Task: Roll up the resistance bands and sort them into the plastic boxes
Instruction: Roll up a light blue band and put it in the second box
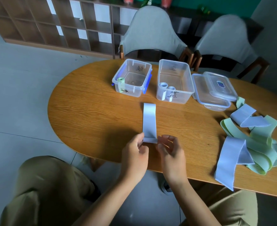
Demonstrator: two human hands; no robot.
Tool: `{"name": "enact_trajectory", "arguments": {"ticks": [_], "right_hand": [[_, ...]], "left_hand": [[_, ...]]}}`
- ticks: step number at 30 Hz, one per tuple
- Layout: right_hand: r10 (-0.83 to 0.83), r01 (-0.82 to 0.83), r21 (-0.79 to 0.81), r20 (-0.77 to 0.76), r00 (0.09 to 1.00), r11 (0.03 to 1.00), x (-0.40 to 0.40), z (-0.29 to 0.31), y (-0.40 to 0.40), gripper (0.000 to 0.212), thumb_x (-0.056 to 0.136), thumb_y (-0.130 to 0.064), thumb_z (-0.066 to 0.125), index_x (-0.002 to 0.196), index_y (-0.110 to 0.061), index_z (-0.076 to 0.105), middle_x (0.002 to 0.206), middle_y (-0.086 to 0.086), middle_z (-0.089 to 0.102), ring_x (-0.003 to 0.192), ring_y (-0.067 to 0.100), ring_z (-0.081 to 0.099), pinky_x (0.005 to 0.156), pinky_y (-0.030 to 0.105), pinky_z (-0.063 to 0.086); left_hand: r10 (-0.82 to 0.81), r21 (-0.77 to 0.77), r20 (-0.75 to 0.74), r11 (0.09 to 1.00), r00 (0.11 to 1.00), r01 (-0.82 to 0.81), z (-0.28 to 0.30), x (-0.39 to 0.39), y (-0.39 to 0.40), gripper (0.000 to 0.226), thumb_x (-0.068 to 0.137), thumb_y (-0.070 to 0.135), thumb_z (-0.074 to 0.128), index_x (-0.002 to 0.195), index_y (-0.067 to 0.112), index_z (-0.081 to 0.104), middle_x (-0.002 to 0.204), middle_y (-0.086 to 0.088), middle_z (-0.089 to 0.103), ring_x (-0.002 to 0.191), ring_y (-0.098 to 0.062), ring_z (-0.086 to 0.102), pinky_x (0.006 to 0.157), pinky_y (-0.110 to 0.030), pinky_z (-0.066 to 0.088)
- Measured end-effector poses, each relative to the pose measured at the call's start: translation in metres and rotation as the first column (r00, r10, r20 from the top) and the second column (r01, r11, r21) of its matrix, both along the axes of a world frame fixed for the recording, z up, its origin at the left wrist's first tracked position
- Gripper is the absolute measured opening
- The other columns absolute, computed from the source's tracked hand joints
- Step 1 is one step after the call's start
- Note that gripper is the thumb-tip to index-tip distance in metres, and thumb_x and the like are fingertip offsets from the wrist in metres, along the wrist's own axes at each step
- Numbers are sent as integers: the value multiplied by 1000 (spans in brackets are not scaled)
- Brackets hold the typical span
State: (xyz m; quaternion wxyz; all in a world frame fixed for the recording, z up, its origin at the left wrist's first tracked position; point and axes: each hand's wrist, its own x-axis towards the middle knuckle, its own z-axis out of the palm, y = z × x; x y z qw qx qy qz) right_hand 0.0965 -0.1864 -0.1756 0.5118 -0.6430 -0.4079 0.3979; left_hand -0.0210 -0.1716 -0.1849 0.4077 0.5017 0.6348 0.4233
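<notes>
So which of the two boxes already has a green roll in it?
The left box, the one with blue clips: a green roll sits in its near left corner. The right box holds only pale blue rolls.
</notes>
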Motion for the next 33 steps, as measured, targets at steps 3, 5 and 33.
{"name": "enact_trajectory", "arguments": {"ticks": [3, 5, 33], "right_hand": [[14, -14, 14, -4, 1000, 1000, -1, 0, -2, 28, 93, -1, 60, 109, -23, 60, 111, -7, 73, 102, -1, 67, 89, 25, 52], [23, -22, 21, -6, 1000, 1000, -2, -2, -2, 32, 93, 1, 59, 110, -26, 60, 112, -8, 72, 107, 1, 66, 92, 27, 52], [262, -285, -2, 392, 882, 959, 15, 3, -4, 53, 97, 0, 49, 134, -36, 39, 117, -28, 67, 108, 2, 66, 81, 28, 50]], "left_hand": [[-25, -37, 73, 999, 997, 28, 3, 5, -6, 57, 90, -2, 45, 142, 18, 54, 139, 7, 59, 115, 13, 54, 102, -11, 38], [-35, -45, 79, 998, 996, 39, 4, 8, -9, 57, 90, -3, 44, 142, 19, 53, 140, 6, 57, 111, 16, 52, 96, -7, 35], [-37, -58, 211, 997, 977, 50, 4, -4, -8, 65, 94, -9, 40, 152, 17, 26, 134, 0, 55, 129, -8, 51, 106, -26, 41]]}}
